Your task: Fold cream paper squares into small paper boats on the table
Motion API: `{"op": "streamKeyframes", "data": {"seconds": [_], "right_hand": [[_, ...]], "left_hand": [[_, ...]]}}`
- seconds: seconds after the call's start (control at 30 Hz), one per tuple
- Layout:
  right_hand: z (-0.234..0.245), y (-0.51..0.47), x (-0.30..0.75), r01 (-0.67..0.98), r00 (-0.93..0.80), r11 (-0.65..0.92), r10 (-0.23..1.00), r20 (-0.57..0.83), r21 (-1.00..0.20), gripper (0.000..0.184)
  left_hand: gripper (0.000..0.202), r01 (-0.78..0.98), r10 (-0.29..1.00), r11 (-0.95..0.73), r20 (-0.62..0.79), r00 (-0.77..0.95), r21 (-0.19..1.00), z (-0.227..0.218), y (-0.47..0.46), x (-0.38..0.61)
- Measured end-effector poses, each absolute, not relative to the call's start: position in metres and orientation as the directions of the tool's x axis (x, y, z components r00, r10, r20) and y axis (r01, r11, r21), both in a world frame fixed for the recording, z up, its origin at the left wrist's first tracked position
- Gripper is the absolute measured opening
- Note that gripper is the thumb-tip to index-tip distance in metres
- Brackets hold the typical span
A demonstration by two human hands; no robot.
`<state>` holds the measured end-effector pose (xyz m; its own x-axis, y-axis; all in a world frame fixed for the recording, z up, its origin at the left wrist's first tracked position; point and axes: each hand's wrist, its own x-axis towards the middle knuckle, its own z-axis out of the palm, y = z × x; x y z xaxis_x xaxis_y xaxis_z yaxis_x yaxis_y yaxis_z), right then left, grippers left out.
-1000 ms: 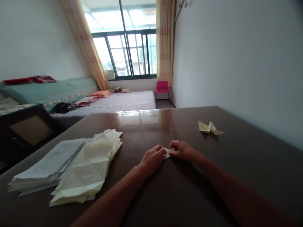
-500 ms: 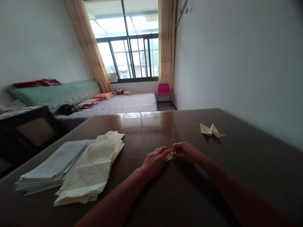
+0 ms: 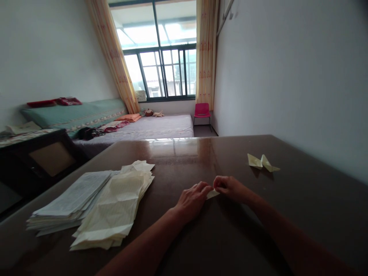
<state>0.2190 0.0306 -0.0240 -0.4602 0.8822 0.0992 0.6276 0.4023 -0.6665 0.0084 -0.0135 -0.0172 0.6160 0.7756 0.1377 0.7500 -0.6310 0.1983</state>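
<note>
A small folded piece of pale paper [image 3: 212, 194] lies on the brown table between my two hands, mostly covered by fingers. My left hand [image 3: 194, 199] is closed over its left side, fingers together and pressing it to the tabletop. With curled fingers, my right hand [image 3: 231, 188] pinches the paper's right end; the fingertips are partly hidden. Beyond the right hand stands a folded paper figure [image 3: 268, 164] with two raised points. On the left is a stack of creased cream paper sheets [image 3: 110, 207], overlapping a stack of whitish printed sheets [image 3: 73, 193].
The glossy brown table [image 3: 184, 165] runs toward a bed [image 3: 169, 124] under the window. A pink chair [image 3: 201, 110] stands past the far edge. Left of the table is a dark cabinet [image 3: 51, 159]; a white wall [image 3: 287, 76] rises along the right.
The camera view has shifted slightly, so the whole scene sits a little further right and lower. Both hands stay at the small folded paper, with only slight finger movement.
</note>
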Motion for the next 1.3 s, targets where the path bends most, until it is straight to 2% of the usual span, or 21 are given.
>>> {"op": "streamKeyframes", "data": {"seconds": [0.17, 0.37, 0.53, 0.77, 0.97, 1.17, 1.3], "right_hand": [[-0.0209, 0.0294, 0.2194, 0.611, -0.464, 0.391, 0.881, 0.088, -0.688, 0.012], [-0.0145, 0.0238, 0.2183, 0.671, -0.495, 0.417, 0.868, 0.049, -0.613, 0.019], [-0.0166, 0.0224, 0.2178, 0.746, -0.461, 0.411, 0.886, 0.039, -0.524, 0.019], [-0.0211, 0.0267, 0.2148, 0.757, -0.493, 0.429, 0.87, 0.0, -0.492, 0.019], [-0.0221, 0.0274, 0.216, 0.708, -0.461, 0.409, 0.885, 0.061, -0.576, 0.017], [-0.0163, 0.0235, 0.216, 0.581, -0.453, 0.284, 0.892, -0.013, -0.762, 0.022], [-0.0163, 0.0231, 0.2131, 0.588, -0.41, 0.273, 0.912, 0.011, -0.762, 0.018]], "left_hand": [[0.031, 0.75, 0.777, -0.63, 0.139, 0.614, 0.202, -0.0172, -0.0137, 0.008], [0.029, 0.745, 0.771, -0.636, 0.14, 0.621, 0.203, -0.0165, -0.0141, 0.0078], [0.027, 0.75, 0.777, -0.63, 0.138, 0.615, 0.204, -0.0145, -0.0149, 0.0081], [0.032, 0.76, 0.78, -0.626, 0.149, 0.608, 0.175, -0.0159, -0.0159, 0.009], [0.027, 0.752, 0.759, -0.65, 0.146, 0.635, 0.11, -0.0164, -0.0151, 0.0076], [0.025, 0.772, 0.774, -0.63, 0.154, 0.615, 0.086, -0.0167, -0.0156, 0.0085], [0.021, 0.788, 0.791, -0.609, 0.143, 0.595, 0.09, -0.0173, -0.0152, 0.0097]]}}
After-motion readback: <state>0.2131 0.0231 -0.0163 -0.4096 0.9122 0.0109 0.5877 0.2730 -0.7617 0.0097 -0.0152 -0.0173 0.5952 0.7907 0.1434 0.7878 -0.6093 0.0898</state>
